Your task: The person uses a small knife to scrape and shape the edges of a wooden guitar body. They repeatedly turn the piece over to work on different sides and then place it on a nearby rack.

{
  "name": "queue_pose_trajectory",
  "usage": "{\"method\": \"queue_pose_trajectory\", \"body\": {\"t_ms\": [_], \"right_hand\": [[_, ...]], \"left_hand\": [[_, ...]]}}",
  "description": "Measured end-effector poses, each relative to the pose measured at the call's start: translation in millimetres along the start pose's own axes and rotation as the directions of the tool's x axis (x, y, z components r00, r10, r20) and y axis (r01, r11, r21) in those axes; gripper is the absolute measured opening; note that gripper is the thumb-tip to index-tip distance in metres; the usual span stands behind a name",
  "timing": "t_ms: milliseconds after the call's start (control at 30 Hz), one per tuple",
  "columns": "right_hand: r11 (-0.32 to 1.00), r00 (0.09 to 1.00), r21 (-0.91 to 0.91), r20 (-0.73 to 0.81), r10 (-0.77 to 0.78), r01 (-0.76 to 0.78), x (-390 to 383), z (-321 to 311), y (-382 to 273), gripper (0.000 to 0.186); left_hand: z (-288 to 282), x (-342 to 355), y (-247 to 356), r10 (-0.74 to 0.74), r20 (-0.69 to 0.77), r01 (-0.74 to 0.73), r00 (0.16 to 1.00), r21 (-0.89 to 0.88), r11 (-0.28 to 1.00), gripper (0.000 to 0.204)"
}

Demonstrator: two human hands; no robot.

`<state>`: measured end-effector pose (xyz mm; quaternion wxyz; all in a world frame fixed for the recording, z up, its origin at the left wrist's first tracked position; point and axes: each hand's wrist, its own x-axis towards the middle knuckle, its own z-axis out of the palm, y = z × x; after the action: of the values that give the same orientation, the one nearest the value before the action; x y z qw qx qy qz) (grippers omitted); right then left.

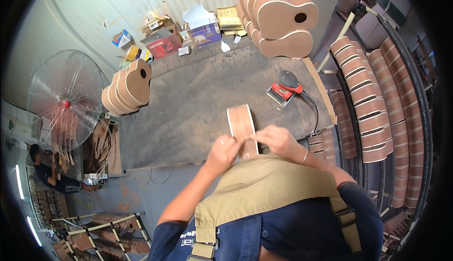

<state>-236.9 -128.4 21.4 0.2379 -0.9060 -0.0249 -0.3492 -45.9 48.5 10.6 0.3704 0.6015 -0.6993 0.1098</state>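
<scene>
Center frame, just above the apron: both hands on a small guitar body (242, 128) standing on edge on the dark workbench (188, 110). Left hand (223, 148) fingers curled tight, pinching its near rim; right hand (279, 140) fingers narrow, gripping the same rim. Red sander (285, 89) upper right of it, well apart. Stacked guitar bodies (278, 15) at top.
</scene>
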Motion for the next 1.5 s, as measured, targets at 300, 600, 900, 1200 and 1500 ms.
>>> {"method": "queue_pose_trajectory", "body": {"t_ms": [300,600,900,1200,1500], "right_hand": [[1.0,0.999,-0.021,0.038,0.019,-0.018,19.6,1.6,16.7,0.04],[0.943,0.882,0.189,0.439,0.169,-0.275,-41.3,-2.4,-10.2,0.034],[0.46,0.67,0.529,0.323,0.668,-0.713,-24.4,-31.1,-7.8,0.018],[0.144,0.328,0.76,0.095,0.94,-0.633,-57.8,7.3,42.4,0.032],[-0.08,0.18,0.887,0.18,0.967,-0.455,-71.4,103.1,64.5,0.021]], "left_hand": [[-12.0,27.6,-6.9,-0.122,0.067,0.124,0.99,-0.026,0.992,0.018],[-3.2,-27.8,23.7,-0.049,0.455,0.143,0.889,-0.175,0.974,0.023],[-32.8,24.7,56.0,-0.687,0.201,0.714,0.698,-0.123,0.69,0.05],[34.8,-11.3,42.8,-0.913,0.086,0.88,0.398,-0.316,0.354,0.123],[41.3,-105.7,18.6,-0.706,0.624,0.605,0.335,-0.717,-0.346,0.07]]}}
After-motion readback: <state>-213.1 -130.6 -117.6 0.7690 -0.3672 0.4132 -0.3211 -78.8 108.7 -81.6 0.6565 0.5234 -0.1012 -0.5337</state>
